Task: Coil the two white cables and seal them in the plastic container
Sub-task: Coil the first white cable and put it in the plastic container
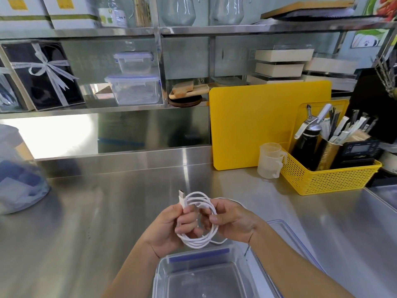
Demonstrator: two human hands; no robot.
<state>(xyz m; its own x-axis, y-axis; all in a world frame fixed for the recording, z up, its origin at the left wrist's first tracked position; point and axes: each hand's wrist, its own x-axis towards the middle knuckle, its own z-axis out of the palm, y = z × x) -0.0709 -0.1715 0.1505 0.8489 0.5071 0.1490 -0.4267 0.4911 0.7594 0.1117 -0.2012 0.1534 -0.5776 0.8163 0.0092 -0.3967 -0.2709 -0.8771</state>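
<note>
Coiling a white cable [198, 220] above the desk [107, 211]: left hand [171, 229] pinches the loops and plug end, right hand [232, 220] pinches the opposite side. Keep turns even, tuck the trailing tail, then lower into the open plastic container [202, 276] below.

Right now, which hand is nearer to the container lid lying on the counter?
Right. The right hand holds the coiled white cable just left of the lid, with its wrist over the lid's near edge. The left hand grips the coil's other side, farther away.
</note>
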